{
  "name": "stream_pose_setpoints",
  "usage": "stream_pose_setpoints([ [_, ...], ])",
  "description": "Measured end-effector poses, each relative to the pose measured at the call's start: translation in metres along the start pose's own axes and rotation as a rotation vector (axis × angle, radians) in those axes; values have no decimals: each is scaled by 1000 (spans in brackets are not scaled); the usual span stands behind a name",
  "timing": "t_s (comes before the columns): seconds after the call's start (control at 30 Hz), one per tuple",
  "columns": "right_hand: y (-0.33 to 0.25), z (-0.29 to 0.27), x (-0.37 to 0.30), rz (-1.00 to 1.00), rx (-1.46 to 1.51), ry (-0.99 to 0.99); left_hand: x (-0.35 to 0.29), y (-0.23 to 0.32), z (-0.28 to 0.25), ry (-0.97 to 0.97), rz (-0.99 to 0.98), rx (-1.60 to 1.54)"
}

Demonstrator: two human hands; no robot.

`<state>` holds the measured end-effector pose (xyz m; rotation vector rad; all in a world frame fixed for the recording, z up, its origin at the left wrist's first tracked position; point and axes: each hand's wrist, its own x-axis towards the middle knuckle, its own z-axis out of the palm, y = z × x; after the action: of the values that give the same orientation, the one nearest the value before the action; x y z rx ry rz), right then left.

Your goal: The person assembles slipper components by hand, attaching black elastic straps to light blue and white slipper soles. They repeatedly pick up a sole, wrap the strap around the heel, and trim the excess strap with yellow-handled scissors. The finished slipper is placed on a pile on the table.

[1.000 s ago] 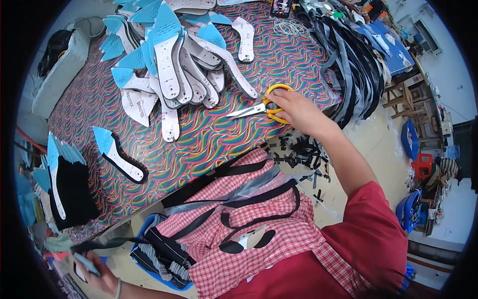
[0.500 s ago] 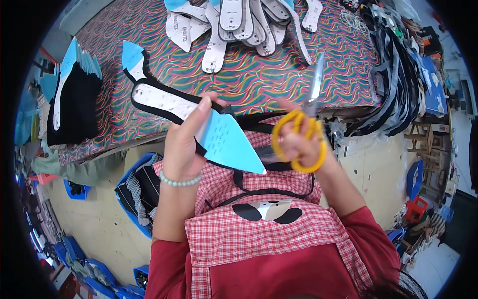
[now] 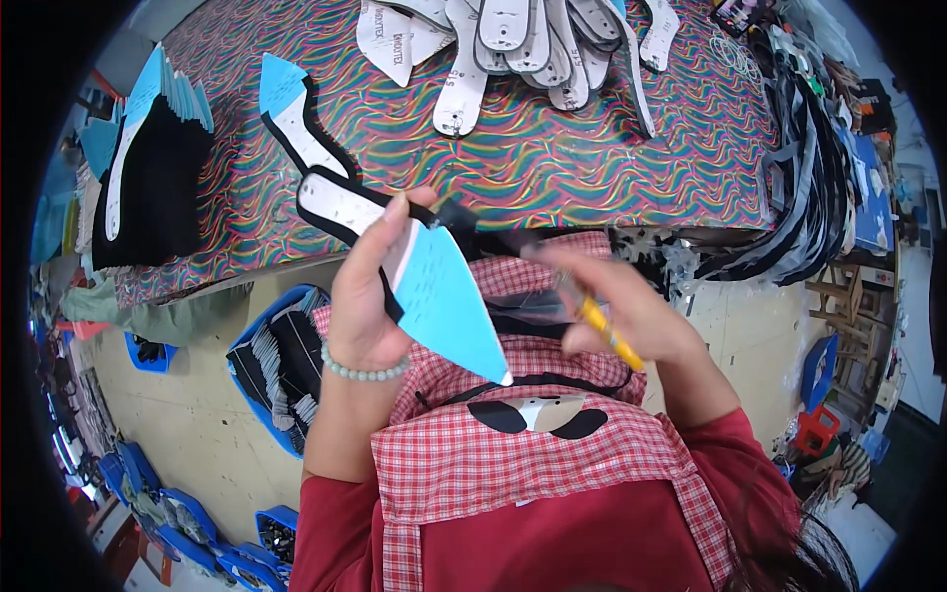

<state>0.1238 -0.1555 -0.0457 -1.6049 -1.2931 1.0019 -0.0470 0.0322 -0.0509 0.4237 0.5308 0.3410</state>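
Note:
My left hand point(image 3: 370, 301) is closed round a pointed shoe insole point(image 3: 449, 296), thumb on top. Its toe part is light blue with small dark marks, its narrow heel part white, with black material round the edge. The blue tip points down toward my apron. To its right, my right hand point(image 3: 631, 306) keeps hold of yellow-handled scissors point(image 3: 610, 335), blurred by motion; their blades cannot be made out. A dark strip point(image 3: 456, 215) sticks out at the insole's edge, near my left fingertips. Another insole point(image 3: 296, 123) with a blue toe lies on the table just beyond the held heel.
A patterned tabletop point(image 3: 552, 178) spans the far side. On it are a heap of white insoles point(image 3: 505, 30) and, at left, a stack of black-edged insoles point(image 3: 153, 197). Black strips point(image 3: 804, 187) hang over the right edge. A blue bin point(image 3: 281, 375) stands below.
The held insole has turned so its blue tip points more steeply down. My right hand has turned the scissors, whose blades pointed upward before, and brought its fingers toward the insole.

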Motion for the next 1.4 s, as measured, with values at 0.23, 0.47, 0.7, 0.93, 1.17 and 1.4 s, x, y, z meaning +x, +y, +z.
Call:
stream_pose_setpoints([
  [0.23,-5,20,-12,28,-60,48,1,4,23,6,-117,108],
  [0.47,-5,11,5,26,-222,137,8,11,13,-81,-177,169],
  [0.7,21,-59,9,202,-716,273,24,6,24,99,184,558],
  [0.93,-1,-59,28,-88,-299,429,19,-15,42,-16,472,935],
  [1.17,16,35,44,-314,-343,302,-3,18,61,73,858,521],
  [1.4,5,67,35,395,1091,-657,-19,50,40,-815,267,202],
])
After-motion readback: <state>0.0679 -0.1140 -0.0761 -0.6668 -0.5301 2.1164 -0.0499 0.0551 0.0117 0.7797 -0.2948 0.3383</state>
